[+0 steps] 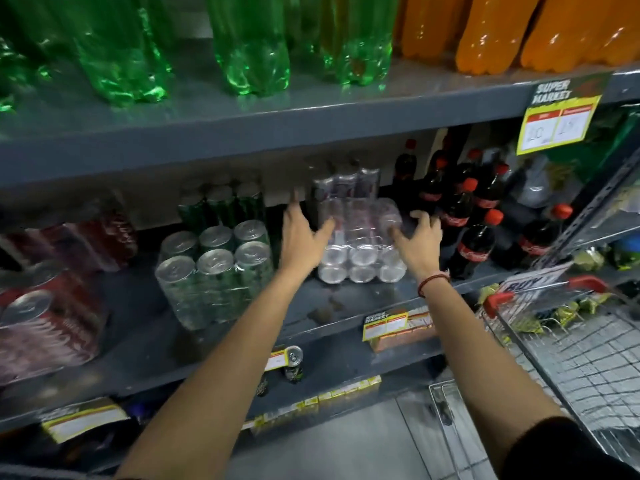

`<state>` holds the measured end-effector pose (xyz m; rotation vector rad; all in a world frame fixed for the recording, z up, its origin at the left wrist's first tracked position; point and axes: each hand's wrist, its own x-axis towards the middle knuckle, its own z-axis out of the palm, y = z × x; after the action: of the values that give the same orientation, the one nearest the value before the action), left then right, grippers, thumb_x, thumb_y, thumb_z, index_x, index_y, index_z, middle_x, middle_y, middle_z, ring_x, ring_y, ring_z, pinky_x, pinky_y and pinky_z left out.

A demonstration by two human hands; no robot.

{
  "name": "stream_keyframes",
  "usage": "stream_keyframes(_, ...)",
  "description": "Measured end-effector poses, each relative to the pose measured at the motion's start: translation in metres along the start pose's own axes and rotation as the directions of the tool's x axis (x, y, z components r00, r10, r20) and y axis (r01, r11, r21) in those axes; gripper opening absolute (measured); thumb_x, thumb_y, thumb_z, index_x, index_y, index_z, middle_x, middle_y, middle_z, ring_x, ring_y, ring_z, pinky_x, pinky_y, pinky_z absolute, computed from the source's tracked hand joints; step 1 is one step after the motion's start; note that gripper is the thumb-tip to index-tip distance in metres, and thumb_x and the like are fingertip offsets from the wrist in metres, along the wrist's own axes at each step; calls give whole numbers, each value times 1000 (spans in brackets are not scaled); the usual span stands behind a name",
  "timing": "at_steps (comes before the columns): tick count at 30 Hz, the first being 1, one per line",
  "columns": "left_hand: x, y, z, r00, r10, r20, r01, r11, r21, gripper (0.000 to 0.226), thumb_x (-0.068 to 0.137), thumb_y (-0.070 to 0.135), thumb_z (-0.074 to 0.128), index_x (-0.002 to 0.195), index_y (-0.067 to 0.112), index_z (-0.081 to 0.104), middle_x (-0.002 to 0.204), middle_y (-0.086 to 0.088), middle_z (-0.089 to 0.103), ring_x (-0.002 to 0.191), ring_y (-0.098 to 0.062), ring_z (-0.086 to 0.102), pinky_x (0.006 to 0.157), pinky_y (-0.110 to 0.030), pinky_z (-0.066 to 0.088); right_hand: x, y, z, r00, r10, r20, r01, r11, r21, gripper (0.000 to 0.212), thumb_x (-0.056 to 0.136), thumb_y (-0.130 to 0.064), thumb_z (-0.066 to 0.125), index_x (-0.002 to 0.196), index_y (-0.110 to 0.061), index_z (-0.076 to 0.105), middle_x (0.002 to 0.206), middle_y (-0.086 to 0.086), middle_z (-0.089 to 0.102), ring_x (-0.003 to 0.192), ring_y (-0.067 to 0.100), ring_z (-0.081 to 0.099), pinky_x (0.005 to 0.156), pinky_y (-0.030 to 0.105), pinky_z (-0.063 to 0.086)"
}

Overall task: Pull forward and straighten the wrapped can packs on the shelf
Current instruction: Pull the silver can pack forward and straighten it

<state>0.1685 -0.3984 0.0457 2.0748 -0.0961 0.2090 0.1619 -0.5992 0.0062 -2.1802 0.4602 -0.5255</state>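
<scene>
My hands reach into the grey shelf (145,344) toward the silver pack (360,252), a wrapped pack of cans standing on the shelf floor, set back from the front edge. My left hand (301,237) is at the pack's left side, fingers spread, thumb against the wrap near its upper left corner. My right hand (420,242) is at its right side, fingers released and curled, thumb close to the wrap; I cannot tell whether it touches. Neither hand grips the pack. A second silver pack (346,185) stands behind it. Left of the silver pack is a green pack (214,271), and further left red packs (48,327). Right of it stand cola bottles (474,244).
</scene>
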Motion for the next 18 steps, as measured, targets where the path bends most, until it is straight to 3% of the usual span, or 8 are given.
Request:
stream_keyframes(2,7,-10,24,977,-169,127,175,984,-41,87,86,35,61,147,2,8,153,-21,23,141,-32,25,112,-36,23,7,21,-2,970,162,183,-183,978,103,75,83,-41,68,139,-2,36,143,24,38,132,37,37,107,37,30)
stream_keyframes(4,16,-24,38,920,-336,200,355,933,-64,92,84,44,61,147,3,7,154,-20,24,140,-33,28,112,-37,26,9,33,3,899,278,337,-368,898,240,90,80,-52,66,145,-4,27,149,16,37,135,30,38,108,34,31)
stream_keyframes(7,22,-40,46,826,-464,319,537,821,-195,81,78,50,63,140,6,34,139,-14,50,120,-29,53,101,-38,43,11,34,12,842,301,448,-469,819,331,87,74,-57,66,140,-8,38,141,10,47,124,26,49,105,36,38)
stream_keyframes(10,21,-46,49,839,-418,348,517,812,-272,52,80,44,63,120,12,54,120,-9,65,93,-18,64,77,-29,49,12,38,16,830,277,485,-490,778,393,86,70,-57,67,137,-9,42,135,8,51,120,24,52,108,44,39)
stream_keyframes(12,16,-49,50,866,-371,334,477,814,-332,39,82,39,63,114,16,58,113,-8,68,89,-16,66,75,-28,51,7,42,13,829,256,497,-480,781,399,83,69,-58,67,133,-10,46,130,3,54,120,24,53,106,46,41)
stream_keyframes(16,-6,-67,50,943,-219,252,311,849,-428,31,82,27,68,111,28,57,100,10,69,76,7,67,61,-7,48,-18,49,-3,878,29,479,-275,849,452,64,71,-58,62,124,-22,57,111,-14,68,110,13,61,84,21,48)
stream_keyframes(18,-19,-81,47,964,-119,236,214,874,-435,44,80,25,71,119,36,53,101,21,68,89,10,64,68,-4,47,-33,61,-7,871,-76,485,-186,864,469,65,83,-50,60,141,-28,40,133,-14,58,123,3,52,97,19,44)
